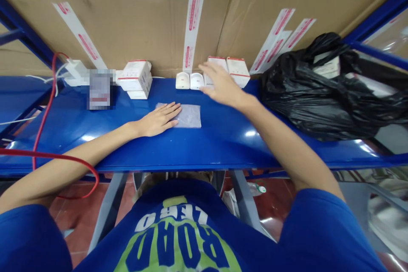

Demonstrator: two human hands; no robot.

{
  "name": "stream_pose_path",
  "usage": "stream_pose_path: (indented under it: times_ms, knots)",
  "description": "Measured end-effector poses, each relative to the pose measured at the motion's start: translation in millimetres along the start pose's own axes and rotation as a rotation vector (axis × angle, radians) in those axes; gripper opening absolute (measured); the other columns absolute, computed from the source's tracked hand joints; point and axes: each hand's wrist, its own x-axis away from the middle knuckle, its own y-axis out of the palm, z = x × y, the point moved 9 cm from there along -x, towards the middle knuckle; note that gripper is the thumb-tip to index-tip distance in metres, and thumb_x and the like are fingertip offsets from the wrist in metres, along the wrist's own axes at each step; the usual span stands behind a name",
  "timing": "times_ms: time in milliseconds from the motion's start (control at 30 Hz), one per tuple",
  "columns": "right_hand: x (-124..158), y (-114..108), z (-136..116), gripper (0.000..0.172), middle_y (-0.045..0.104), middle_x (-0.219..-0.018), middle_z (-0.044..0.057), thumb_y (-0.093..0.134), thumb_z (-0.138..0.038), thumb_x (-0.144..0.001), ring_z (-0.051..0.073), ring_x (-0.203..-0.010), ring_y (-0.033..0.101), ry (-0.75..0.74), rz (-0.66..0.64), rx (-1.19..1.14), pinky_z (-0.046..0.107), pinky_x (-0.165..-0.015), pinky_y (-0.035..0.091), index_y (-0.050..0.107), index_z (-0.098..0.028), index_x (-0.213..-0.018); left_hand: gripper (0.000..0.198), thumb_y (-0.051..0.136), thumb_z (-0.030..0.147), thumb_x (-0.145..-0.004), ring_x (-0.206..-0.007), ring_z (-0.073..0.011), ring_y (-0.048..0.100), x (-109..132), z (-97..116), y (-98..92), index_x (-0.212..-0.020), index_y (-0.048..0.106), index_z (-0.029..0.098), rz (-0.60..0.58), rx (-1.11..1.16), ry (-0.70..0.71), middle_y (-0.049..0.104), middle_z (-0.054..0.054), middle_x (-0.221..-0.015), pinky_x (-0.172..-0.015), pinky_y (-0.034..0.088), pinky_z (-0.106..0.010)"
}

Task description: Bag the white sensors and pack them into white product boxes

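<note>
My left hand (159, 118) lies flat, fingers stretched out, on the left part of a thin stack of clear plastic bags (191, 117) on the blue table. Farther back, my right hand (221, 84) reaches with thumb and fingers apart over a white piece (208, 80) that it partly covers. Whether it touches that piece, I cannot tell. Just left of it, two small white rounded devices (182, 81) with red marks stand side by side. Behind the right hand are white boxes with red edges (238, 71), one of them partly hidden.
Stacked white boxes (134, 77) and a blurred dark device (100, 89) stand at the back left, near a white plug (75, 69). A red cable (44, 121) loops over my left forearm. A black plastic bag (306, 93) fills the right side. Cardboard (143, 17) walls the back.
</note>
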Motion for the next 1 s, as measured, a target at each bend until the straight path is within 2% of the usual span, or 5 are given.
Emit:
stream_pose_path:
  times_ms: [133, 367, 600, 767, 1000]
  knots:
    - [-52.2, -38.0, 49.4, 0.099, 0.043, -0.166, 0.016, 0.063, -0.076, -0.085, 0.048, -0.156, 0.031, 0.01, -0.081, 0.047, 0.071, -0.127, 0.021, 0.043, -0.015, -0.16, 0.07, 0.017, 0.056, -0.109, -0.163, -0.0238, 0.014, 0.1, -0.3, -0.1, -0.166, 0.027, 0.016, -0.001, 0.008, -0.006, 0.021, -0.008, -0.174, -0.134, 0.012, -0.044]
    - [-93.6, -42.7, 115.6, 0.081, 0.063, -0.149, 0.013, 0.073, -0.075, -0.078, 0.045, -0.141, 0.055, 0.139, -0.292, 0.098, 0.07, -0.117, 0.04, 0.067, -0.022, -0.14, 0.068, 0.018, 0.056, -0.11, -0.163, -0.0234, 0.016, 1.3, -0.6, -0.4, -0.166, 0.027, 0.017, 0.0, 0.005, -0.001, 0.022, -0.008, -0.174, -0.134, 0.013, -0.045]
    - [-68.9, -38.0, 73.0, 0.099, 0.04, -0.167, 0.02, 0.088, -0.038, -0.076, 0.043, -0.152, 0.039, 0.343, -0.546, 0.284, 0.057, -0.121, 0.036, 0.041, -0.013, -0.16, 0.07, 0.019, 0.056, -0.11, -0.162, -0.0253, 0.017, 0.6, -0.5, -0.1, -0.165, 0.029, 0.015, 0.013, 0.024, 0.014, 0.023, -0.008, -0.173, -0.134, 0.014, -0.045]
    - [-56.0, -46.9, 3.2, 0.094, 0.044, -0.163, 0.025, 0.081, -0.038, -0.084, 0.042, -0.148, 0.044, 0.188, -0.448, 0.337, 0.05, -0.118, 0.038, 0.036, -0.005, -0.161, 0.07, 0.021, 0.056, -0.11, -0.162, -0.0262, 0.018, 0.3, -1.3, 0.7, -0.165, 0.03, 0.014, 0.02, 0.029, 0.016, 0.024, -0.009, -0.173, -0.134, 0.014, -0.047]
    - [1.5, 22.0, -79.7, 0.093, 0.064, -0.142, 0.022, 0.083, -0.063, -0.072, 0.045, -0.126, 0.063, -0.014, -0.576, 0.341, 0.053, -0.101, 0.052, 0.058, -0.015, -0.147, 0.073, 0.028, 0.058, -0.109, -0.162, -0.0284, 0.017, -0.6, -5.4, -0.4, -0.165, 0.028, 0.012, 0.015, 0.049, 0.025, 0.023, -0.014, -0.172, -0.132, 0.019, -0.05]
